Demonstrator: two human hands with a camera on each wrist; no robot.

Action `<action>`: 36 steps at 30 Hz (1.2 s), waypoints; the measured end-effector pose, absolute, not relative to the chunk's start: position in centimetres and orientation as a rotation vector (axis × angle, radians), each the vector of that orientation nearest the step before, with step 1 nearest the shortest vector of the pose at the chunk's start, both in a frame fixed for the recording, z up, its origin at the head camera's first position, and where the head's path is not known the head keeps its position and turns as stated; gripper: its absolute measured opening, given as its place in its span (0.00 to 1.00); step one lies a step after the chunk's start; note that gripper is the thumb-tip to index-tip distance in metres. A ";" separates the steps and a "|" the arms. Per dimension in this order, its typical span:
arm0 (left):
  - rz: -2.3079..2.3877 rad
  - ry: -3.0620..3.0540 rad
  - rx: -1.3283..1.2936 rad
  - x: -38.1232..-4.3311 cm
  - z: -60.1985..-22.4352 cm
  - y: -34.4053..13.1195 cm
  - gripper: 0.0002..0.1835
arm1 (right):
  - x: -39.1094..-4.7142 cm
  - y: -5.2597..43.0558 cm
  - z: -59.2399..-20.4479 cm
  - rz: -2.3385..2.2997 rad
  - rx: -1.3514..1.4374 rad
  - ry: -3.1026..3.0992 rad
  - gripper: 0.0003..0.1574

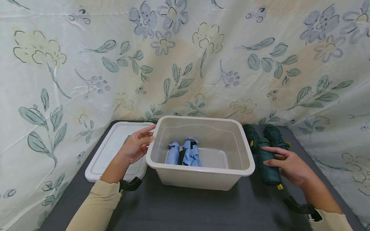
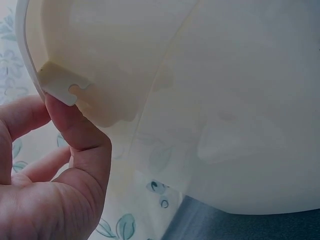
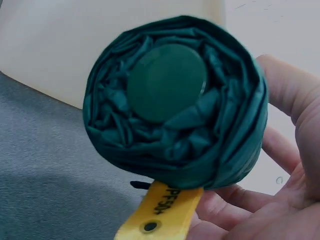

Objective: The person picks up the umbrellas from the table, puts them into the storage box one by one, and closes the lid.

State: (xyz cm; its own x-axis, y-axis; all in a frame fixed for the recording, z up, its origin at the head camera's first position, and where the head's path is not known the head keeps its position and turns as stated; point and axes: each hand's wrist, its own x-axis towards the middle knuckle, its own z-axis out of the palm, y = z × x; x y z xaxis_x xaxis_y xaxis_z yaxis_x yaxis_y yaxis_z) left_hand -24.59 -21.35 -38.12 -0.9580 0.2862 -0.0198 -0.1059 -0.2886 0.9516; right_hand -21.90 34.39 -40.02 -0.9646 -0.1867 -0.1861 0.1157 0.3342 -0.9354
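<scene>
My left hand (image 1: 138, 142) pinches the left rim of a beige plastic bin (image 1: 199, 178); the left wrist view shows its thumb and fingers (image 2: 75, 125) at that rim. Inside the bin, toward the left, lie two folded blue umbrellas (image 1: 190, 154). To the right of the bin, my right hand (image 1: 289, 165) grips a folded dark green umbrella (image 1: 267, 163) from its right side. The right wrist view faces the round green end (image 3: 167, 82) of this umbrella, where a yellow tag (image 3: 160, 212) hangs.
Two more green umbrellas, one near the bin (image 1: 251, 134) and one farther right (image 1: 274, 134), lie behind the held one. A white lid (image 1: 115, 141) rests left of the bin on the dark grey table (image 1: 185, 208). A floral curtain (image 1: 185, 70) hangs behind.
</scene>
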 end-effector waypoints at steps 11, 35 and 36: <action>2.333 1.709 0.216 -24.6 -38.1 -21.2 0.35 | -22.3 34.7 -38.0 -1.738 -0.078 2.244 0.37; 2.345 1.716 0.234 -24.5 -38.3 -21.2 0.35 | -23.1 33.1 -33.9 -1.683 -0.186 2.243 0.39; 2.344 1.720 0.230 -24.4 -38.3 -21.2 0.35 | -23.2 33.0 -33.8 -1.690 -0.186 2.234 0.39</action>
